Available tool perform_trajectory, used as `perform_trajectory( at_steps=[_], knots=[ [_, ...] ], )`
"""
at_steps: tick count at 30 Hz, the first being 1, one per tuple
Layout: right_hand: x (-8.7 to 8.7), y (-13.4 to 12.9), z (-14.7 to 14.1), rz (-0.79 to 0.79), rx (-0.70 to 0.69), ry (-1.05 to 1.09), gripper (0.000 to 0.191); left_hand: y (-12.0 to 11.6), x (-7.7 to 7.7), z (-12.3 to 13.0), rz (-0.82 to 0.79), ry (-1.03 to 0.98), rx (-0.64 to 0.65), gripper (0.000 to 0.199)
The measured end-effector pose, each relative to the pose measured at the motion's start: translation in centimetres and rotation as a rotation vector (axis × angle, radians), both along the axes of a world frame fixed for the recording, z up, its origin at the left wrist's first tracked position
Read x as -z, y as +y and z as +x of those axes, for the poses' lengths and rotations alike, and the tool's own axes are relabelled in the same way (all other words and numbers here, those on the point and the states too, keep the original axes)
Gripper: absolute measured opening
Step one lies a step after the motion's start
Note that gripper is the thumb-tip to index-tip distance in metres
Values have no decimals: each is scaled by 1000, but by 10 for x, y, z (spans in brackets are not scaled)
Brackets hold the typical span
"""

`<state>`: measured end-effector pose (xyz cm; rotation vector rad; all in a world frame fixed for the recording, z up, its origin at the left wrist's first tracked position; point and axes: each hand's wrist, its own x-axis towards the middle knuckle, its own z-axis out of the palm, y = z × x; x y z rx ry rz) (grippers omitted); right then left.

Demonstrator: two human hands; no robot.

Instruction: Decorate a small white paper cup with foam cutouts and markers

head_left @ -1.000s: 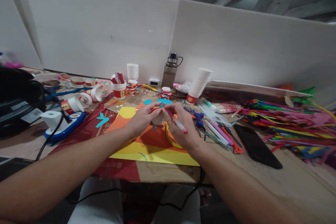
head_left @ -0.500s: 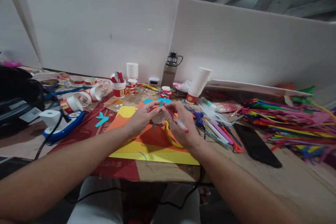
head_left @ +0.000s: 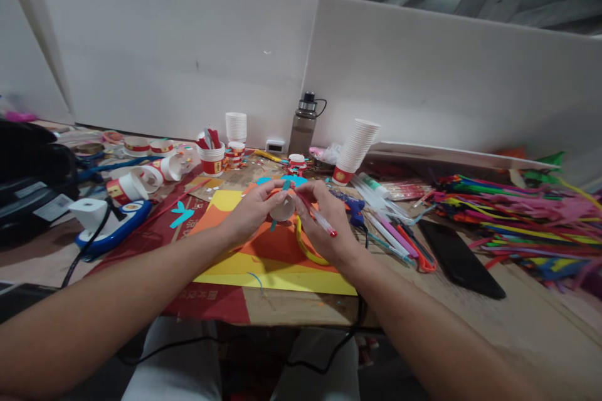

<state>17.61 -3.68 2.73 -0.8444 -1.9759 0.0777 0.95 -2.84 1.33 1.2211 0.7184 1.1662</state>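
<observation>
A small round white paper piece [head_left: 283, 208], like a cup bottom, is held between my two hands, with a teal strip [head_left: 273, 225] showing at its lower edge. My left hand [head_left: 254, 210] is closed on its left side. On the right side my right hand [head_left: 324, 213] grips it too, and a pen with a red cap [head_left: 324, 223] lies across those fingers. Under the hands are orange paper [head_left: 273, 241] and yellow paper [head_left: 282, 279]. A yellow curved strip [head_left: 305, 250] hangs beside my right hand.
Stacked paper cups [head_left: 357, 147], a bottle [head_left: 303, 125] and a cup of tools [head_left: 211, 160] stand behind. To the right lie a black phone [head_left: 463, 260], a glue gun [head_left: 355, 210] and colourful pipe cleaners [head_left: 512, 213]. A blue-white power strip [head_left: 113, 229] and cut cups [head_left: 126, 187] are at left.
The round white piece has tilted, so its open face shows more. Both hands stay nearly where they were.
</observation>
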Motion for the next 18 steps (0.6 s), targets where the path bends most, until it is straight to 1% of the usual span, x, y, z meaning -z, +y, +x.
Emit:
perform_trajectory(
  at_steps=[9,18],
  knots=[
    [1,0,0,6,5,-10,9,-1,-1,0,17,9,10,39],
    [0,-1,0,1,17,-18,10,0,3,-1,12,18,3,41]
  ],
)
